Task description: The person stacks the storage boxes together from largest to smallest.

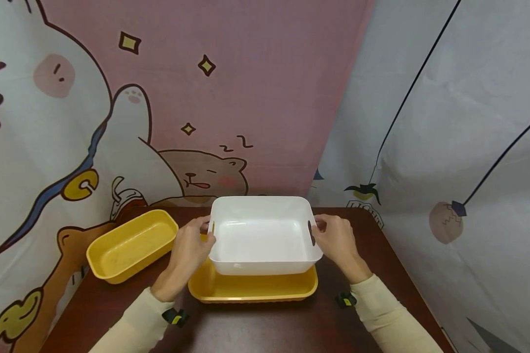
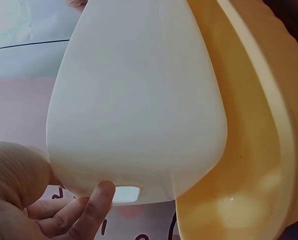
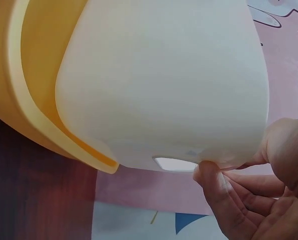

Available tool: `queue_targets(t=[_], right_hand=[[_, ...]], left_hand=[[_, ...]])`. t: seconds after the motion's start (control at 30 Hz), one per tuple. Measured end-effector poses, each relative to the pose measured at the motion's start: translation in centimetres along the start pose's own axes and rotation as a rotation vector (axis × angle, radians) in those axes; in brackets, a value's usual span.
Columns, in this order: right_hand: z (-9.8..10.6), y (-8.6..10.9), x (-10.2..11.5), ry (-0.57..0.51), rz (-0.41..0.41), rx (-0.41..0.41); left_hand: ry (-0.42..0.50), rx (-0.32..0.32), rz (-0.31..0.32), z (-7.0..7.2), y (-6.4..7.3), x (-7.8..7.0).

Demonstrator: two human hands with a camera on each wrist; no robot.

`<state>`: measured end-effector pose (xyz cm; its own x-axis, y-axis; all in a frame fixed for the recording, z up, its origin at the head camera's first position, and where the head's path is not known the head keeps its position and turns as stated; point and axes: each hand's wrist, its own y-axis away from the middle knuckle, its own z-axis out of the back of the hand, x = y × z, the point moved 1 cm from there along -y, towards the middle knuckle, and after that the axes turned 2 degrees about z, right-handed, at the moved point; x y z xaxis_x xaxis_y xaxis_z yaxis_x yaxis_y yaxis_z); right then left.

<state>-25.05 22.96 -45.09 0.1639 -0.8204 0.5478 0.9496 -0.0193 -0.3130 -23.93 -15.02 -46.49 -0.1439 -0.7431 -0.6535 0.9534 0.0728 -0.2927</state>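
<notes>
Evidently, both ends carry the load: the left hand point(image 1: 192, 245) and right hand point(image 1: 337, 239) each pinch a short end of the white bin point(image 1: 265, 235) by its handle slots point(image 3: 176, 164), probably to keep it level. It sits above the yellow basin point(image 1: 252, 289); whether they touch, I cannot tell. The bin's opening faces up, its long axis running left to right, roughly parallel to that basin's. Left of the basin, a second tub point(image 1: 132, 245) lies slantwise, perhaps set aside for room.
</notes>
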Motion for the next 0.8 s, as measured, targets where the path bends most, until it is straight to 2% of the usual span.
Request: queue_targets(t=[0.47, 0.8], right_hand=[[-0.69, 0.29, -0.06, -0.002, -0.014, -0.007], [-1.03, 0.53, -0.08, -0.006, -0.014, 0.006]], left_hand=[[-0.012, -0.008, -0.022, -0.13, 0.32, 0.63], [-0.02, 0.009, 0.011, -0.22, 0.76, 0.98]])
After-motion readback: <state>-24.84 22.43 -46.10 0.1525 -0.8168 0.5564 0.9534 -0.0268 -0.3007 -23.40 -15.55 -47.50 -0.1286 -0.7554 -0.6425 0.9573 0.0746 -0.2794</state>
